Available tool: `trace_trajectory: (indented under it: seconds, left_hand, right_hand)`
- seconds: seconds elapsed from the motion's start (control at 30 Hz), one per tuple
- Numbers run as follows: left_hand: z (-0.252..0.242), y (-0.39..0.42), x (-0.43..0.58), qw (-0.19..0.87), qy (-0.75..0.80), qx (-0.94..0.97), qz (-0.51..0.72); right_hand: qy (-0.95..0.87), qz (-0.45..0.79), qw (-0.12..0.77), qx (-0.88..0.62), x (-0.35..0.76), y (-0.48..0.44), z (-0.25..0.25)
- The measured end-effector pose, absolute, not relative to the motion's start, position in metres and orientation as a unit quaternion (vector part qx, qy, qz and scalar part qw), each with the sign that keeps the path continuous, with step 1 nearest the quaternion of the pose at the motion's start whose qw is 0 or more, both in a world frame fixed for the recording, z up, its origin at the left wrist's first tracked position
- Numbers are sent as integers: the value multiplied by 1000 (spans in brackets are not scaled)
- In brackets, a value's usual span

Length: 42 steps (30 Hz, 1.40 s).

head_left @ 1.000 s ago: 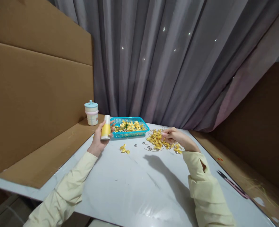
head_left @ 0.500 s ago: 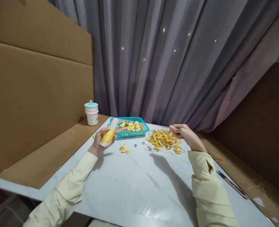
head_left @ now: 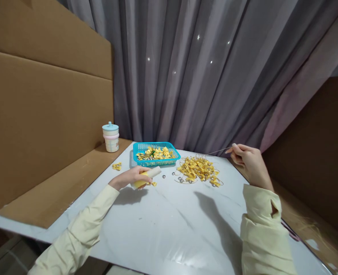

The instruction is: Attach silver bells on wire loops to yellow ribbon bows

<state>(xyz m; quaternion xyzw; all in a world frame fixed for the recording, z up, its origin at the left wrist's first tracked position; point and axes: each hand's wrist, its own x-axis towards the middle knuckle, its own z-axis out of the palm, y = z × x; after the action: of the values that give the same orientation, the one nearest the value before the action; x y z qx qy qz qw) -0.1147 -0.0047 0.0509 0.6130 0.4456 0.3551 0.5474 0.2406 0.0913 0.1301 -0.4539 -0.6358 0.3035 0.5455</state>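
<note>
My left hand (head_left: 132, 177) is wrapped round a spool of yellow thread (head_left: 155, 172), its white tube end pointing right, low over the table. Beneath it a yellow ribbon bow (head_left: 154, 184) shows in part. My right hand (head_left: 250, 162), raised at the right, pinches a thin thread (head_left: 219, 151) stretched taut to the left. Where that thread ends is too faint to follow. Left of and below this hand lies a heap of yellow bows (head_left: 199, 168) with silver bells and loops of cord. Two small silver bells (head_left: 164, 176) sit loose beside the heap.
A blue basket (head_left: 176, 157) of yellow bows and bells stands at the back. Left of it lies another yellow bow (head_left: 117, 166). A lidded cup (head_left: 110, 137) stands on cardboard at the left. Scissors (head_left: 291, 232) are partly hidden behind my right sleeve. Cardboard walls (head_left: 48, 114) flank the table.
My right hand has moved right and up, away from the heap, with the thread now visible. The left hand has turned over and lowered the spool toward the single bow.
</note>
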Motion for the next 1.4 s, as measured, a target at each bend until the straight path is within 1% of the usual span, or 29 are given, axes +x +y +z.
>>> trace_trajectory:
  seconds: [0.1, 0.23, 0.4, 0.57, 0.67, 0.8, 0.93, 1.03, 1.2, 1.3, 1.4]
  left_hand:
    - [50, -2, -114, 543, 456, 608, 357]
    - [47, 1, -115, 546, 457, 598, 368]
    - [45, 4, -115, 553, 452, 567, 411]
    - [43, 6, -114, 578, 418, 499, 492]
    - [42, 8, -114, 566, 398, 466, 552]
    - [40, 10, -114, 552, 384, 437, 597]
    - [41, 13, -115, 518, 371, 425, 643]
    - [43, 14, -118, 530, 316, 410, 671]
    - [50, 8, -125, 609, 210, 372, 669]
    - [50, 3, -127, 619, 194, 377, 661]
    - [47, 0, -128, 632, 189, 432, 615]
  right_hand:
    - [-625, 262, 574, -459, 245, 83, 135]
    - [-616, 235, 596, -460, 247, 80, 139]
    - [-609, 218, 607, -461, 249, 81, 138]
    - [-612, 226, 600, -463, 249, 78, 140]
    - [-616, 231, 599, -455, 248, 75, 142]
    - [-624, 238, 595, -447, 246, 68, 147]
    - [-649, 235, 568, -448, 244, 58, 150]
    - [-660, 230, 552, -455, 244, 55, 151]
    - [-662, 248, 525, -474, 248, 66, 145]
    - [-650, 258, 524, -487, 252, 77, 139]
    - [-639, 251, 532, -496, 257, 87, 133]
